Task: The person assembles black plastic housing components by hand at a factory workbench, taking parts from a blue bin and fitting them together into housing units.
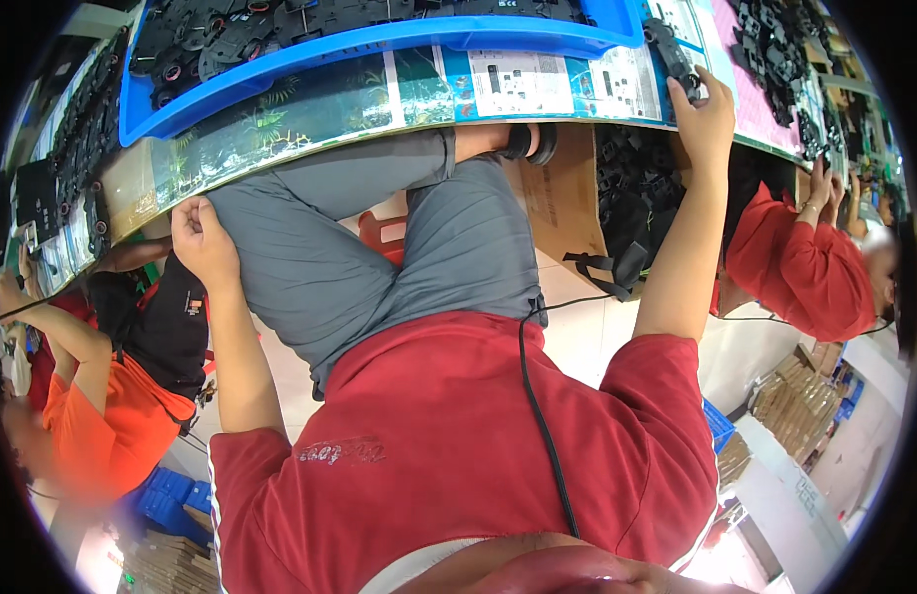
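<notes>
My right hand (706, 117) is at the right part of the table, thumb and fingers closed around the near end of a narrow black plastic toy-car chassis (666, 48). The chassis lies over the printed sheet covering the table. My left hand (205, 244) is beside my left knee, just below the table's front edge. Its fingers are curled in, and whatever they may hold is hidden. Ahead of me a blue tray (379, 46) holds many similar black chassis parts (221, 49) with small wheels.
More black parts cover the table at far left (82, 148) and a pink mat (751, 94) at right. Under the table stands a cardboard box (562, 188) with black pieces. A black cable (533, 396) runs down my shirt. People in orange and red sit on either side.
</notes>
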Tool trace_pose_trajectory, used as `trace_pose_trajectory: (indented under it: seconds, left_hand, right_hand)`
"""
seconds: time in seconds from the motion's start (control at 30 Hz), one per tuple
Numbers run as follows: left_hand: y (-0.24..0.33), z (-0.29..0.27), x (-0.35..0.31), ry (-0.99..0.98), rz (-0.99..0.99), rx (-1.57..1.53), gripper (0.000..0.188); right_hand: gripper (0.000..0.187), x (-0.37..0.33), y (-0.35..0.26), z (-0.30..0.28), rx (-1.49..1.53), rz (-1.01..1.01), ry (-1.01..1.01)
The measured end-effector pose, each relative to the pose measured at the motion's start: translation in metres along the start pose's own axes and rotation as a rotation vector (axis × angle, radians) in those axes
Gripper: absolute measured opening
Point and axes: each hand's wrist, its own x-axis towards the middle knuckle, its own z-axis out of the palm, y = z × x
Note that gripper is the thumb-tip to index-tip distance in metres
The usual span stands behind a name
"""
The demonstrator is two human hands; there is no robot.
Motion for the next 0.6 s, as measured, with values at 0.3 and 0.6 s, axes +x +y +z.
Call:
trace_pose_trajectory:
  seconds: [0.3, 0.6]
  left_hand:
    - [0.004, 0.003, 0.0, 0.016, 0.003, -0.082, 0.011]
    - [0.019, 0.01, 0.003, -0.055, 0.121, -0.12, 0.012]
  right_hand:
    - [0.045, 0.01, 0.018, 0.028, -0.083, -0.121, 0.111]
    - [0.047, 0.016, 0.013, 0.058, -0.051, -0.13, 0.306]
